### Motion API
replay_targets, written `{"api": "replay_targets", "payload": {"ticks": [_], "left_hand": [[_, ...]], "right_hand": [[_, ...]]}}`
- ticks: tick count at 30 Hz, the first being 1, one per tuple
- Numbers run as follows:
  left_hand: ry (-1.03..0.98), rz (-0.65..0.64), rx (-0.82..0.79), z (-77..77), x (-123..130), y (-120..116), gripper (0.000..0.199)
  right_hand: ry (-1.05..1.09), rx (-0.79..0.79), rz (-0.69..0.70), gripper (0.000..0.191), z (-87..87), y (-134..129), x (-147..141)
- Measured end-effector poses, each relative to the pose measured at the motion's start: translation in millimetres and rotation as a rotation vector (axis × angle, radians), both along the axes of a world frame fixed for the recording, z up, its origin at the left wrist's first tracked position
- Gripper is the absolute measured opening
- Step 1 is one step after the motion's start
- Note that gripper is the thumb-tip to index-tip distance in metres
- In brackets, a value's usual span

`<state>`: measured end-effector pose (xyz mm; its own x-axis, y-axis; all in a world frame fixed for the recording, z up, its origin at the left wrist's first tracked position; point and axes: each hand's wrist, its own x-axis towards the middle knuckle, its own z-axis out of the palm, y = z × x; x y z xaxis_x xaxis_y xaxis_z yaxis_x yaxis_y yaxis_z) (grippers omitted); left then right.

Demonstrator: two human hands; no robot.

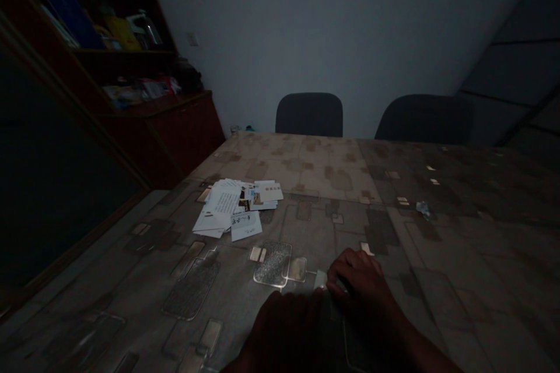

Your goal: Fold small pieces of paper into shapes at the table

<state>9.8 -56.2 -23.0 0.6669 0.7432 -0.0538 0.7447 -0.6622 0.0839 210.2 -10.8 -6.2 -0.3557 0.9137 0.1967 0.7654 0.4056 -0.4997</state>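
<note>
Both hands are at the near edge of the patterned tablecloth, close together and in deep shadow. My right hand (pixel 356 280) has its fingers curled at the edge of a small pale piece (pixel 321 280), perhaps paper or clear film. My left hand (pixel 286 326) lies just left of it, knuckles up, its fingertips near the lower end of the same piece. What my left fingers press or hold is hidden in the dark. Further forward and left, a loose pile of white printed cards (pixel 225 204) lies spread on the table, some overlapping.
A small crumpled silvery scrap (pixel 423 208) lies on the tablecloth (pixel 306 157) at the right. Two dark chairs (pixel 309 113) (pixel 424 118) stand behind the far edge. A wooden cabinet (pixel 184 134) with filled shelves is at the left.
</note>
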Motion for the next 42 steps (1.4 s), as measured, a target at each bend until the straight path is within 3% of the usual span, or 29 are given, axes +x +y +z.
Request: {"api": "replay_targets", "payload": {"ticks": [9,14,18,21,23,29,35,42], "left_hand": [[0.061,0.025,-0.052,3.9,0,2,0.073],[0.102,0.012,-0.102,5.5,-1,7,0.07],[0.115,-0.003,-0.068,-1.3,-3,11,0.072],[0.098,-0.014,-0.021,-10.9,-5,11,0.064],[0.072,-0.022,0.025,-16.4,-7,9,0.065],[0.056,-0.022,0.053,-13.3,-10,5,0.069],[0.101,-0.024,0.033,-4.1,-8,7,0.061],[0.091,-0.055,0.085,-18.6,-13,10,0.053]], "right_hand": [[-0.016,-0.047,-0.066,0.009,-0.2,3,0],[-0.01,-0.022,0.037,0.005,-7.2,6,10],[0.03,0.192,0.138,0.003,-13.5,5,10],[0.063,0.446,0.159,0.025,-14.2,3,5],[0.06,0.532,0.195,0.031,-11.8,1,2],[-0.018,0.488,0.274,0.02,-3.3,-3,8],[-0.073,0.435,0.275,0.022,-9.6,-9,17],[-0.109,0.493,0.235,0.027,-15.2,-14,18]]}}
